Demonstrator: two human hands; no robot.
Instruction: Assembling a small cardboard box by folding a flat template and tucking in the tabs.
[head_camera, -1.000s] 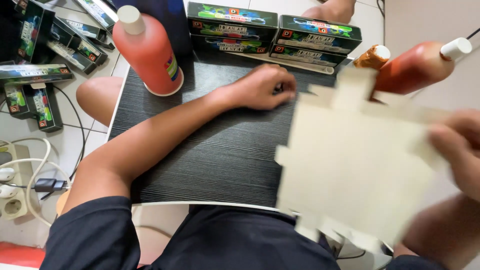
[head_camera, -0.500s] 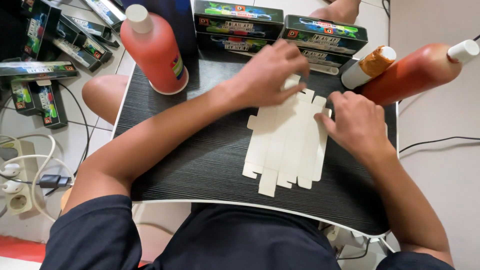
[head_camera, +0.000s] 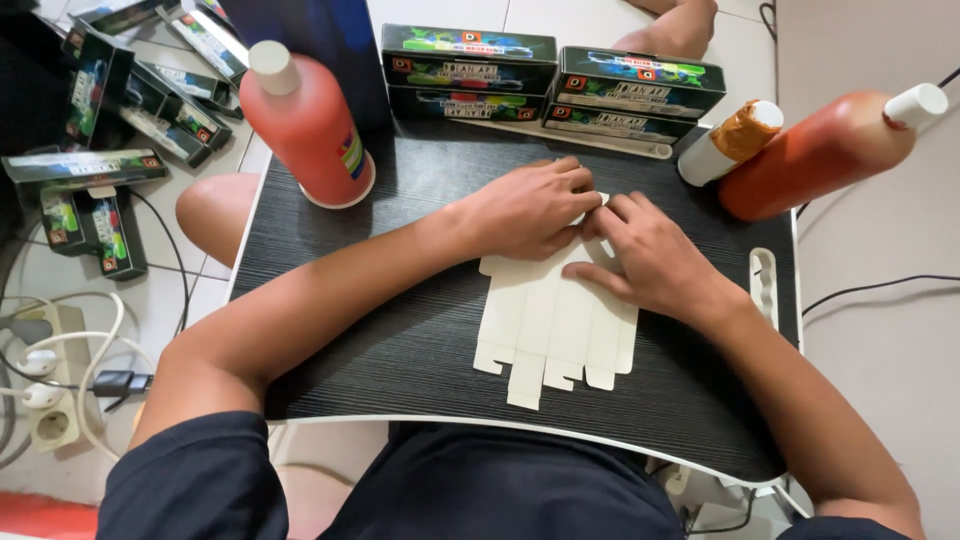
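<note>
A flat, unfolded cream cardboard box blank (head_camera: 550, 325) lies on the black lap table (head_camera: 380, 330) in front of me. My left hand (head_camera: 525, 208) presses on its far edge, fingers curled over the top flaps. My right hand (head_camera: 645, 255) rests on the blank's upper right part, fingertips meeting the left hand's. Both hands pinch or fold the same top flap; the fold itself is hidden under the fingers.
A red bottle with a white cap (head_camera: 305, 125) stands at the table's far left. Another red bottle (head_camera: 825, 150) and a small brown-topped one (head_camera: 730, 143) lie at the right. Folded printed boxes (head_camera: 555, 75) line the far edge; more boxes (head_camera: 95, 100) and a power strip (head_camera: 45, 400) lie on the floor at left.
The blank, held up in my right hand a second ago, was laid flat on the table. Both hands have since moved onto its far edge and closed together.
</note>
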